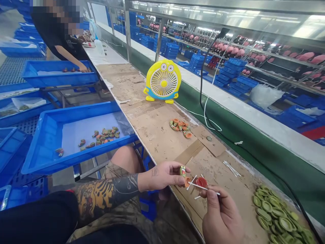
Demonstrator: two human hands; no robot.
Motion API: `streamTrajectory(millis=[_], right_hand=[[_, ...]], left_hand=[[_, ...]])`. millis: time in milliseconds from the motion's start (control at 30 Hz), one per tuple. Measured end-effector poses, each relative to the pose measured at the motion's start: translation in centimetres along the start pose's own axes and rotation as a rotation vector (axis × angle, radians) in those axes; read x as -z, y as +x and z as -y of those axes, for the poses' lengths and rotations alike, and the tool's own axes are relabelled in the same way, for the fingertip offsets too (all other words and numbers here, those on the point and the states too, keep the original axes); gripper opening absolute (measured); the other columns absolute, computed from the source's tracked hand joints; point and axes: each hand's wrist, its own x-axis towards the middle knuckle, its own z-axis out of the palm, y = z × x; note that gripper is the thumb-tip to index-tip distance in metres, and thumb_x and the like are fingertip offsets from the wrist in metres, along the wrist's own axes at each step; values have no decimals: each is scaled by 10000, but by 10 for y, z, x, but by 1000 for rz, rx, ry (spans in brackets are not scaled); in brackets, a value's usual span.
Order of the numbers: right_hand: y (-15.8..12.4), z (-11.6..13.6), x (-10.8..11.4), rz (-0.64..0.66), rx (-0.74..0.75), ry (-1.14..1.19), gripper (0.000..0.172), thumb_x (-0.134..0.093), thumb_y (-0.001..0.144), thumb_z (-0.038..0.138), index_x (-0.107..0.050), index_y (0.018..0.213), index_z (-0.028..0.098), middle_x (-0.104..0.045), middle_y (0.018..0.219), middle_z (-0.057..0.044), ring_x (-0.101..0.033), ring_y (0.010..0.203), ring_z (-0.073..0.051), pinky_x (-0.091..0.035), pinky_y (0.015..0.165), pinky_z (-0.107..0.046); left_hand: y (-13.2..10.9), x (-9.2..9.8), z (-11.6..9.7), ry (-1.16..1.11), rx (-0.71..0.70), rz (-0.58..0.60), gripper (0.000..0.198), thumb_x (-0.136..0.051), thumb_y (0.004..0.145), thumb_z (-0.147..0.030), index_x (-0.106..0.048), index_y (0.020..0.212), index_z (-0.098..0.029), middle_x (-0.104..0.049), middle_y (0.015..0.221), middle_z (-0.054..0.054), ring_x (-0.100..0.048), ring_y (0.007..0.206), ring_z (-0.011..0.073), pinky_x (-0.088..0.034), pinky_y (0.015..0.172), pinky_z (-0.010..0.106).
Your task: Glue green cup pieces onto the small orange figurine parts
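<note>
Tattooed left forearm (106,198) crosses the bottom of the view from the left, above the person's camouflage shorts (122,173). Beyond it, a long cardboard-covered workbench (149,125) runs ahead, with a green-sided conveyor (261,162) along its far side and shelves of pink parts (266,57) beyond that. Left of the bench sits a blue plastic tray (76,156) holding scattered painted pieces (100,137). Farther along, a co-worker (61,34) in a black shirt reaches a hand (83,68) into another blue tray (58,79). A yellow cartoon-shaped fan (162,79) stands on the bench.

At the near end, a heap of green oval pieces (276,213) lies right of the hands, near loose cotton swabs (231,168). A small cluster of orange-and-green pieces (179,128) lies farther up the bench. The left hand (162,176) is closed on a small painted figurine (182,171), held out over the bench. The right hand (220,217) pinches a cotton swab (203,188) between thumb and fingers. A small red piece (201,182) sits just above that swab; whether either hand holds it cannot be told.
</note>
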Motion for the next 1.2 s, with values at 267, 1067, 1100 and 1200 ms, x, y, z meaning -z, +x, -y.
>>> streamTrajectory(millis=[267, 1067, 1100, 1200], right_hand=[[-2, -14, -2, 29, 4, 63, 311, -688, 931, 490, -677, 936, 180, -702, 785, -24, -657, 738, -175, -503, 740, -309], [57, -110, 135, -211, -122, -1029, 579, -438, 882, 407, -680, 1237, 19, -678, 1087, -269, -611, 963, -390, -464, 864, -521], [62, -113, 145, -180, -134, -1052, 565, -439, 860, 381, -704, 1202, 17, -682, 1091, -281, -608, 974, -409, -455, 873, -535], [70, -120, 156, -85, -150, -1086, 509, -423, 844, 331, -750, 1120, 55, -702, 1102, -268, -620, 994, -411, -449, 887, -517]], left_hand=[[2, -4, -4, -14, 79, 14, 604, -932, 659, -506, -719, 1065, -114, -710, 787, 19, -639, 675, 121, -539, 701, 275], [0, 13, -2, 7, 127, -91, 583, -886, 743, -449, -642, 1157, -121, -685, 855, 49, -639, 694, 146, -480, 539, 218], [1, 12, -3, 9, 124, -100, 589, -892, 734, -452, -643, 1150, -117, -686, 858, 50, -640, 700, 145, -483, 548, 218], [3, 6, -2, 30, 149, -96, 618, -893, 723, -474, -640, 1162, -122, -681, 838, 45, -629, 708, 144, -449, 520, 199]])
